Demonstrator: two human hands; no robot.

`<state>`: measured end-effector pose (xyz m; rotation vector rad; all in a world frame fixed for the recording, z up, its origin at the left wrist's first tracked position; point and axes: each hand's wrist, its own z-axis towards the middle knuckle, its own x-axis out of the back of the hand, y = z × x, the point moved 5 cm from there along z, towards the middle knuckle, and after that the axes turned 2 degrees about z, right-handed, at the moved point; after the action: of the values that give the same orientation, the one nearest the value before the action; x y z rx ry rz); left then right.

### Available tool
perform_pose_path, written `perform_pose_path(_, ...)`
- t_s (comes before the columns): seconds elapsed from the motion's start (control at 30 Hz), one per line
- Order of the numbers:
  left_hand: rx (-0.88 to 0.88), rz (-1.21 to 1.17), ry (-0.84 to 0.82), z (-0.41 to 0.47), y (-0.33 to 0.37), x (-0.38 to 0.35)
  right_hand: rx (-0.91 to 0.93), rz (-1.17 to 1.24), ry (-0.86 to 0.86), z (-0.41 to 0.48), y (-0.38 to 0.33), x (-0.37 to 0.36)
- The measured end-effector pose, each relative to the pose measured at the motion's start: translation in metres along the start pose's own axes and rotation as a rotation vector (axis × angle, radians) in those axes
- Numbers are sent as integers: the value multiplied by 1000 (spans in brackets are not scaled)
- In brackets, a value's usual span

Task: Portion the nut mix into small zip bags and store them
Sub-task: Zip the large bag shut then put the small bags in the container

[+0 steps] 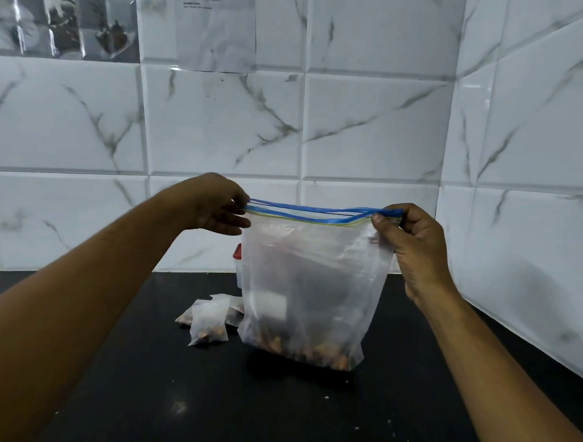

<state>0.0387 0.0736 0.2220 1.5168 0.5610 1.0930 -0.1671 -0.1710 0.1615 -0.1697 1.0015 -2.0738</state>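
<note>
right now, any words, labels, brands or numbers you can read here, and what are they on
Nothing is legible.
Sheet on the wall: a few lines of small dark print near its top edge, too blurred to read.
Large zip bag: no print visible, only coloured zip strips.
Small zip bags on the counter: no labels visible.

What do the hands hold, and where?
The large zip bag, by its blue zip strip: left hand at one end, right hand at the other.
</note>
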Motion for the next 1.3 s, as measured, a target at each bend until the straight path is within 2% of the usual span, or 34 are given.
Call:
perform_pose_path(0.2,-8,-448,39,11,-12,-3,11,-21,-33,0,5,-9)
perform_pose_path(0.33,-34,-498,133,16,-18,-2,32,-50,-28,2,5,-12)
perform_pose_path(0.47,-67,-400,188,16,-20,0,51,-111,-33,6,5,-12)
perform_pose_path(0.67,-215,45,223,15,-9,4,79,-167,-36,3,4,-13)
perform_pose_path(0.93,-272,358,291,15,-13,14,66,-120,-43,1,5,-16)
perform_pose_path(1.2,-188,163,67,3,5,3,98,-177,6,7,8,-10)
perform_pose_path(1.3,-200,258,-36,0,6,2,121,-209,32,8,8,-8)
